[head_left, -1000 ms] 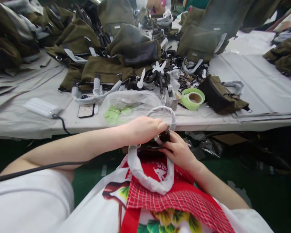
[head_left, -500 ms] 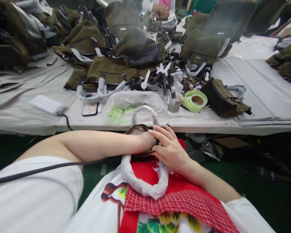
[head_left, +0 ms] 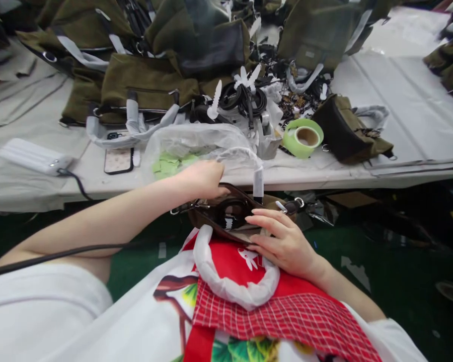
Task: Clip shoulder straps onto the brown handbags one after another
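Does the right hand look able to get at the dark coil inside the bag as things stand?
Probably yes: the bag gapes open, the dark coil shows inside, and the right hand is at the opening, with nothing visible blocking its way.

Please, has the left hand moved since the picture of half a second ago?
Yes. Judged against the tape, the left hand has moved to the left and upward in the view.
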`<control>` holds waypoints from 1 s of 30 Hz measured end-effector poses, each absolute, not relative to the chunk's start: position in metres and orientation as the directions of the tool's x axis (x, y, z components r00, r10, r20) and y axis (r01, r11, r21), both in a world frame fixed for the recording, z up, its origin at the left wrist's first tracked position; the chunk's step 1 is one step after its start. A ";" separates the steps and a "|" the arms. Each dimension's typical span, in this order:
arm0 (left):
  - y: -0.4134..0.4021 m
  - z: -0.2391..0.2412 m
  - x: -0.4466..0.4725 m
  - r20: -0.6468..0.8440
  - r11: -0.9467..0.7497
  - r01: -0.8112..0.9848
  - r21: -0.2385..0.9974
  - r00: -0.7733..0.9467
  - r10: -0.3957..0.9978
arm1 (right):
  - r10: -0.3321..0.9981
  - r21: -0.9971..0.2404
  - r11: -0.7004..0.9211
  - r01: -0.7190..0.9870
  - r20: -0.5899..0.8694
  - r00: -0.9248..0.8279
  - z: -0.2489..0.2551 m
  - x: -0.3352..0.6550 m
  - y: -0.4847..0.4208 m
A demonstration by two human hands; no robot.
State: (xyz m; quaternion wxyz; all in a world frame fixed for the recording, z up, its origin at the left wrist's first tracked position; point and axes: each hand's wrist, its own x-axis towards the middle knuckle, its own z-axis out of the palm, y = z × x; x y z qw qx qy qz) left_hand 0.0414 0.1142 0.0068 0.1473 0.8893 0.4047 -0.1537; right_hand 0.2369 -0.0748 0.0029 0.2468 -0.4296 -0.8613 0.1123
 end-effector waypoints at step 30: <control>0.095 -0.002 0.010 -0.351 -0.556 0.824 0.109 0.555 0.754 | 0.882 -0.679 0.268 0.683 -0.112 -0.458 -0.006 0.251 -0.034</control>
